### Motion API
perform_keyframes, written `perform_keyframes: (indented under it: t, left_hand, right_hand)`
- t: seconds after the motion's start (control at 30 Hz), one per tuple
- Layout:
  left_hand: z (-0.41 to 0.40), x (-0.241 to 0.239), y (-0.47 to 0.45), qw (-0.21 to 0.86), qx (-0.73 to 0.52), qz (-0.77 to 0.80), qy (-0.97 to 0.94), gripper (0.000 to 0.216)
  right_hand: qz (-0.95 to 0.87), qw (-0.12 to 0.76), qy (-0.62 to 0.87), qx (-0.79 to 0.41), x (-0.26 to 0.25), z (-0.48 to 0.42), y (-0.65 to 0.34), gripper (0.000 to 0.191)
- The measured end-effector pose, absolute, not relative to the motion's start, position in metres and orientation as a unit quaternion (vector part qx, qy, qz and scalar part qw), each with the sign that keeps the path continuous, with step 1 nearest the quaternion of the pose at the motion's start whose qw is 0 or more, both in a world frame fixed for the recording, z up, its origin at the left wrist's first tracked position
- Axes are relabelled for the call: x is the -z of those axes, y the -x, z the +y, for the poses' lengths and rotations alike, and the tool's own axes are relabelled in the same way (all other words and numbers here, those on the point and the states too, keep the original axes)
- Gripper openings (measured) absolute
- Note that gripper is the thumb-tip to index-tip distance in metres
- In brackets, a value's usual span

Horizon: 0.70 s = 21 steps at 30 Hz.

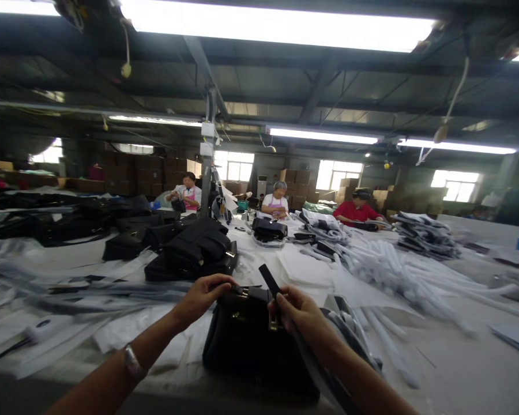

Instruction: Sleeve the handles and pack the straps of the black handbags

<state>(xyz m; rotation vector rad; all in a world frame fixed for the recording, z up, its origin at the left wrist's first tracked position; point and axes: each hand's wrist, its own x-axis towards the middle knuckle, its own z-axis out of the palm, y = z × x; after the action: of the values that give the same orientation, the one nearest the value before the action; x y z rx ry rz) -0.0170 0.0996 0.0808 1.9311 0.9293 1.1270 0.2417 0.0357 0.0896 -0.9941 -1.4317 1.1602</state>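
A black handbag (pixel 251 351) with gold-coloured metal fittings stands upright at the table's near edge, right in front of me. At its top left corner, my left hand (pixel 210 291) has its fingertips closed on the bag's top edge, beside a metal fitting. My right hand (pixel 300 317) grips a black strap (pixel 269 279) between thumb and fingers; its free end points up and to the left. Below the right fingers a gold buckle (pixel 273 323) hangs against the bag. Grey wrapped material trails down under my right wrist.
Black handbags (pixel 190 253) are piled to the left. White paper sheets (pixel 305 266) lie beyond the bag, with white foam-like rolls (pixel 380 271) to the right. Wrapped straps (pixel 424 233) are stacked farther back. Several co-workers, one in a red top (pixel 357 212), sit across the table.
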Motion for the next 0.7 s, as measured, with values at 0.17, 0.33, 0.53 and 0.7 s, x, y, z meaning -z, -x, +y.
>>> perform_keyframes:
  t: [0.17, 0.33, 0.53, 0.7]
  left_hand:
    - [0.095, -0.073, 0.011, 0.448, -0.516, 0.339, -0.647, 0.028]
    - [0.098, -0.067, 0.006, 0.521, -0.578, 0.304, -0.550, 0.027]
    - [0.084, -0.082, -0.012, 0.474, -0.488, 0.285, -0.676, 0.042]
    - [0.078, -0.093, -0.019, 0.304, -0.499, 0.337, -0.738, 0.035]
  right_hand:
    - [-0.603, 0.487, 0.397, -0.491, -0.084, 0.047, -0.232, 0.041]
    - [-0.624, 0.457, 0.420, -0.475, -0.078, 0.050, -0.233, 0.043]
    - [-0.580, 0.484, 0.367, -0.543, -0.098, 0.042, -0.221, 0.047]
    - [-0.581, 0.511, 0.327, -0.542, -0.114, 0.041, -0.214, 0.045]
